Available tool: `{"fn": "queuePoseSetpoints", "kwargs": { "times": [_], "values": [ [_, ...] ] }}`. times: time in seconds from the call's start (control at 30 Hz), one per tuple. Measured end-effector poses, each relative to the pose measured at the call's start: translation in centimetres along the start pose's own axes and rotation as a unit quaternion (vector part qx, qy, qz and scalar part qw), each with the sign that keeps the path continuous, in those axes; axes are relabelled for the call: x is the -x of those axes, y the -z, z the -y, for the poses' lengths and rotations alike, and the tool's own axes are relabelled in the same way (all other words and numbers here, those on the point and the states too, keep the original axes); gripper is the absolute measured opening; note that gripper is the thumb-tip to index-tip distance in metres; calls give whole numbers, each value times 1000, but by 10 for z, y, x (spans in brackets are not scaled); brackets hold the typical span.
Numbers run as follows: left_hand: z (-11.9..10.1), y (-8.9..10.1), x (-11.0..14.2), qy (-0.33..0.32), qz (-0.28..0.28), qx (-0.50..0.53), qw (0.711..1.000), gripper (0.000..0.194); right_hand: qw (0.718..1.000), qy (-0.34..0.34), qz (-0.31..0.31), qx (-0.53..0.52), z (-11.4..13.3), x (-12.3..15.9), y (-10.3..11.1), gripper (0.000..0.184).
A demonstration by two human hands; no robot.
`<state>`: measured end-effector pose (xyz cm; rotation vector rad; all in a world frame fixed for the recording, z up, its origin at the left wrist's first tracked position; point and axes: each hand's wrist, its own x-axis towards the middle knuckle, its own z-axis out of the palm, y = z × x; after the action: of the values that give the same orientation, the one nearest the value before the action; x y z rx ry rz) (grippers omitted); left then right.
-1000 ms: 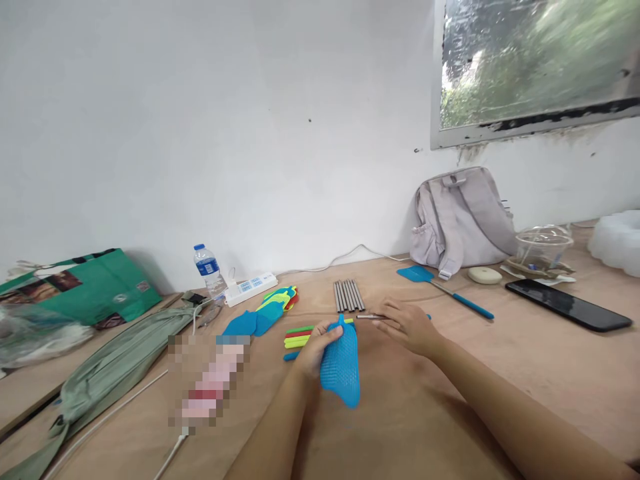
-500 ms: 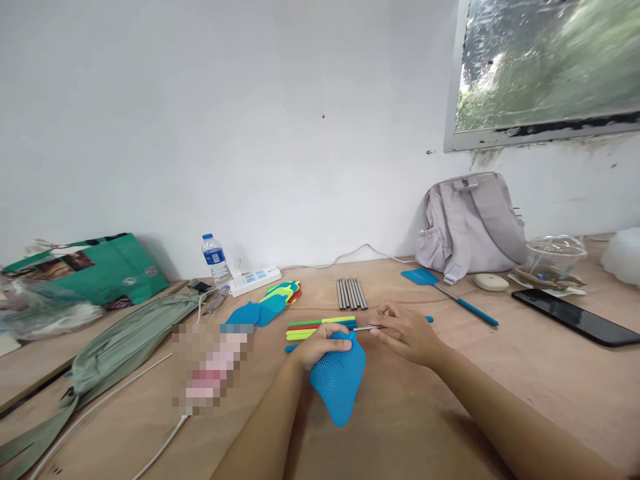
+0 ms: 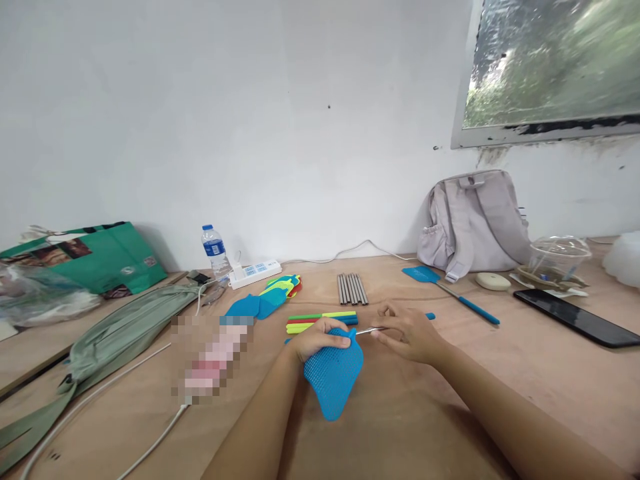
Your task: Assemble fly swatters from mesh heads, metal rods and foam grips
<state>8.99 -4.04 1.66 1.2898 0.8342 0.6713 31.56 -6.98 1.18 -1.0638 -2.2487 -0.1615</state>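
Observation:
My left hand [image 3: 320, 339] is closed on a blue fly swatter head [image 3: 334, 381], its neck pointing up and to the right and its mesh hanging toward me. My right hand [image 3: 407, 331] pinches a thin metal rod [image 3: 367, 331], whose left end meets the neck of the swatter head. How deep the rod sits there I cannot tell. Behind my hands lie coloured handle tubes [image 3: 323, 319] in green, yellow, red and blue. A row of short metal tubes [image 3: 353, 289] lies beyond them. A blue tip [image 3: 430, 316] shows past my right fingers.
An extendable blue fly swatter [image 3: 467, 301] lies right, near a black phone [image 3: 565, 317] and a grey backpack [image 3: 473, 223]. Loose swatter heads [image 3: 265, 298] overlap at left, by a power strip [image 3: 255, 273] and water bottle [image 3: 215, 251]. A pixelated object [image 3: 213, 360] with a cable lies front left.
My left hand has turned the swatter head so its neck points toward the rod. Rod and neck, apart at first, now meet. The view has shifted slightly to the left.

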Motion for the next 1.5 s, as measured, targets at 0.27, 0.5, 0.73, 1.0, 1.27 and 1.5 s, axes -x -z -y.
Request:
{"fn": "queuePoseSetpoints", "kwargs": {
  "times": [0.27, 0.5, 0.73, 1.0, 1.27, 1.5],
  "values": [
    [-4, 3, 3, 10, -3, -47, 999, 26, 1000, -7, -14, -5, 0, 1, -2, 25],
    [-4, 5, 0, -26, 34, -120, 992, 19, 999, 1, 11, -31, -2, 0, -1, 24],
    [-8, 5, 1, 12, 134, -210, 968, 15, 996, 40, 50, -54, -2, 1, 4, 20],
    [0, 4, -4, -3, 184, -262, 947, 20, 990, 79, 106, -41, 12, 0, 3, 18],
    [9, 2, -9, 0, 208, -258, 943, 26, 991, 77, 104, -32, 18, -2, -1, 16],
    [7, -3, -10, 4, 185, -245, 952, 26, 992, 45, 89, -74, 10, -4, -9, 15]
  ]
}}
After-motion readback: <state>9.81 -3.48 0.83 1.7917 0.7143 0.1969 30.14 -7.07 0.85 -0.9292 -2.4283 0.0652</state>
